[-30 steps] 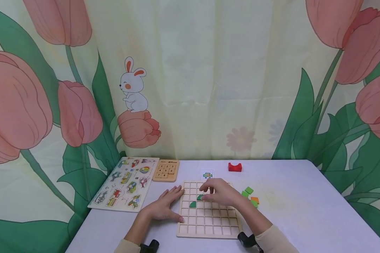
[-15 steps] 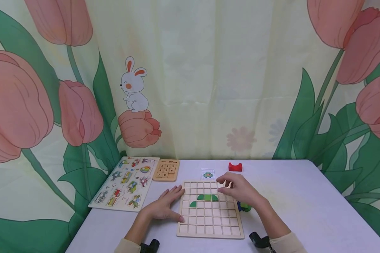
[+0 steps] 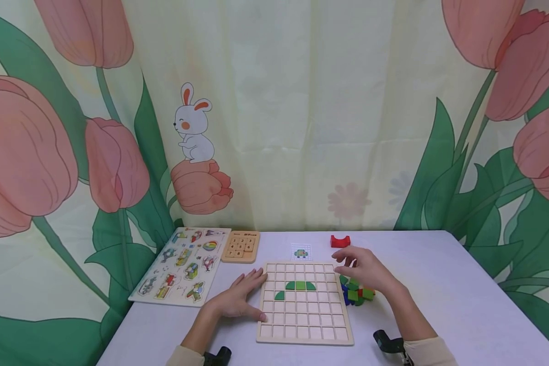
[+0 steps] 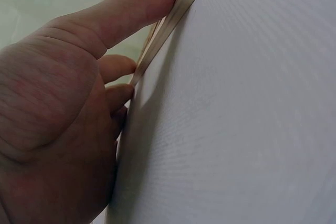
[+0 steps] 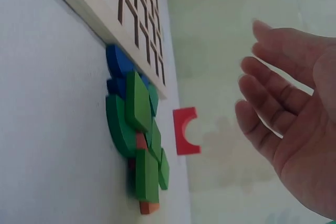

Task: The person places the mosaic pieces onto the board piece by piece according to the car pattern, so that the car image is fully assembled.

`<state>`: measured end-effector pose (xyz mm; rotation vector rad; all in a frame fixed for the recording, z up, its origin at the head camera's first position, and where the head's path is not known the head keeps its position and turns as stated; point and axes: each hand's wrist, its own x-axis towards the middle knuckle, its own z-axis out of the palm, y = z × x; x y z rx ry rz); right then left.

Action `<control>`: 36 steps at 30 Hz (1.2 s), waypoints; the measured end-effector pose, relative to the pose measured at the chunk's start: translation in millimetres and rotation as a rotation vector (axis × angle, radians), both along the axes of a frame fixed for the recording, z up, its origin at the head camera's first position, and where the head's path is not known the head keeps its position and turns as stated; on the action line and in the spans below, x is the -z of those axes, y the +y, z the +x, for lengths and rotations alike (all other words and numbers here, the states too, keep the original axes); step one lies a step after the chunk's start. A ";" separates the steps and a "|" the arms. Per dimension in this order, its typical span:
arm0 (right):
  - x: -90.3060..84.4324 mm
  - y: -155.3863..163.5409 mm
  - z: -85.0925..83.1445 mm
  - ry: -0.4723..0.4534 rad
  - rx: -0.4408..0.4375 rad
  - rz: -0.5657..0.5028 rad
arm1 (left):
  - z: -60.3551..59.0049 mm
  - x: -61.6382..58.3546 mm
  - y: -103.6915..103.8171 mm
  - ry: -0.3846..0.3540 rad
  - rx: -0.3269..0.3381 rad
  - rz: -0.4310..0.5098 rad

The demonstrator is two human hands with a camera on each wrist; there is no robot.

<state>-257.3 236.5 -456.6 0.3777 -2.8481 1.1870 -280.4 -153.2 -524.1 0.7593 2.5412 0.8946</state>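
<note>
A wooden grid board (image 3: 304,325) lies on the white table, with a few green pieces (image 3: 300,285) set in its upper rows. My left hand (image 3: 240,300) rests flat against the board's left edge (image 4: 173,17), thumb along the rim. Above a pile of green, blue and orange blocks (image 3: 358,292) just right of the board hovers my right hand (image 3: 363,269), fingers spread and relaxed, holding nothing. The right wrist view shows the pile (image 5: 137,129) beside the board's edge (image 5: 100,17) and the empty palm (image 5: 294,114).
A red arch block (image 3: 340,241) and a small pattern card (image 3: 300,251) lie behind the board. At the back left are a picture puzzle board (image 3: 180,267) and a small wooden number puzzle (image 3: 240,246). A tulip curtain hangs behind the table.
My right hand lifted off the board and moved right, over the block pile. Three green pieces now show in a row where it was. The left hand stayed put.
</note>
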 end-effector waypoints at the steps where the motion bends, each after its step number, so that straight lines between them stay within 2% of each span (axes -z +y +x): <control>1: 0.3 1.8 -0.1 -0.014 0.004 0.000 | -0.1 0.2 -0.2 0.000 0.000 0.000; 6: 1.8 10.9 -1.2 -0.058 0.012 0.015 | 0.7 0.6 -0.5 0.003 -0.004 -0.002; 10: 3.0 18.3 -1.1 -0.129 0.000 0.019 | 1.4 -0.7 0.0 0.004 -0.011 -0.005; 17: 7.7 27.3 1.4 -0.276 -0.138 0.062 | 1.5 -2.7 0.0 0.009 -0.002 -0.004; 20: 10.9 27.4 1.5 -0.308 -0.148 0.085 | 1.5 -2.7 -0.1 0.012 -0.002 -0.004; 30: 16.8 21.6 1.9 -0.323 -0.084 0.160 | 2.0 -2.6 0.2 0.013 0.000 0.002; 36: 16.7 18.2 3.0 -0.306 -0.083 0.174 | 1.0 -2.3 0.8 0.016 -0.003 -0.005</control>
